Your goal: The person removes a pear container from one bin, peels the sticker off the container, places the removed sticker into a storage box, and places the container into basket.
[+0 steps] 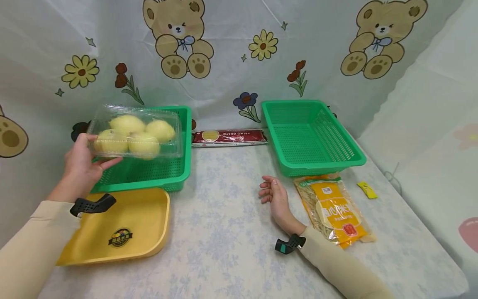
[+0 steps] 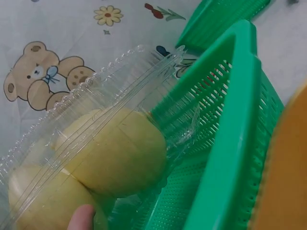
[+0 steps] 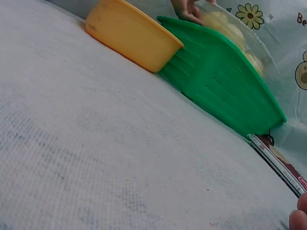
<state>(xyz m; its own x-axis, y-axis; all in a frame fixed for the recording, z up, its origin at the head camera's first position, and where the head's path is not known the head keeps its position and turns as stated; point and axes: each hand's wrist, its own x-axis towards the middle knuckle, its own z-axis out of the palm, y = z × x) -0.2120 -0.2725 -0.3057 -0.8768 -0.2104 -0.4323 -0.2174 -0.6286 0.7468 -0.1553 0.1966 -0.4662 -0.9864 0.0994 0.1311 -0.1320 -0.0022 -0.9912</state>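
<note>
My left hand [image 1: 83, 162] grips the left end of a clear plastic clamshell [image 1: 136, 132] holding several yellow pears. It holds the box just above the left green basket [image 1: 160, 174]. The left wrist view shows the clamshell [image 2: 96, 143] close up over the basket rim [image 2: 230, 143], with a fingertip [image 2: 81, 218] under it. My right hand [image 1: 274, 194] rests on the table near the middle, fingers loosely curled and holding nothing, just left of a yellow noodle packet [image 1: 334, 209]. In the right wrist view its fingertips [image 3: 300, 215] barely show at the corner.
A yellow tray [image 1: 123, 226] lies in front of the left basket. A second green basket [image 1: 310, 137] stands at the back right. A red pasta box [image 1: 228, 137] lies against the backdrop between the baskets. A small yellow sachet [image 1: 367, 189] lies at the right.
</note>
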